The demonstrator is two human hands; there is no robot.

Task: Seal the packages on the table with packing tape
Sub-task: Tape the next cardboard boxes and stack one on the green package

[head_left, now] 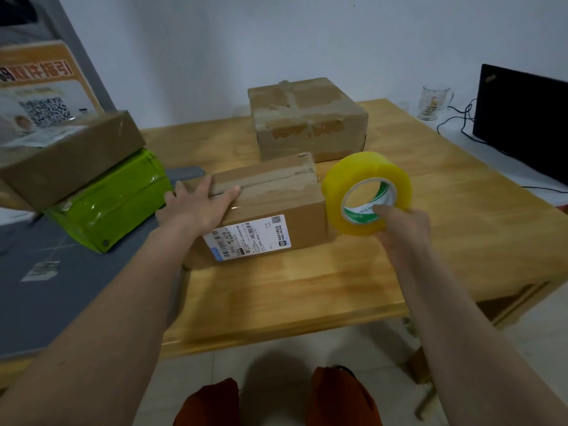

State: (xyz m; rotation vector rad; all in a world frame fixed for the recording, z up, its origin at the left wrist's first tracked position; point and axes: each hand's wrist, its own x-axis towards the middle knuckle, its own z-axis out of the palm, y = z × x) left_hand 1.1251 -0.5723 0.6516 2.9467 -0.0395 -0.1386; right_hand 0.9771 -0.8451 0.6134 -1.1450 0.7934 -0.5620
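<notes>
A brown cardboard box (276, 207) with a white shipping label on its front lies near the middle of the wooden table (430, 210). My left hand (196, 207) rests flat on the box's left top edge, fingers straight. My right hand (402, 229) grips a yellow roll of packing tape (365, 192), thumb inside the core, held just right of the box above the table. A second, larger taped box (307, 118) stands behind the first.
At the left, a brown box (70, 155) sits on top of a green wrapped package (107, 198) on a grey surface. A glass mug (433, 101) and a black laptop (522, 121) with cables stand at the back right.
</notes>
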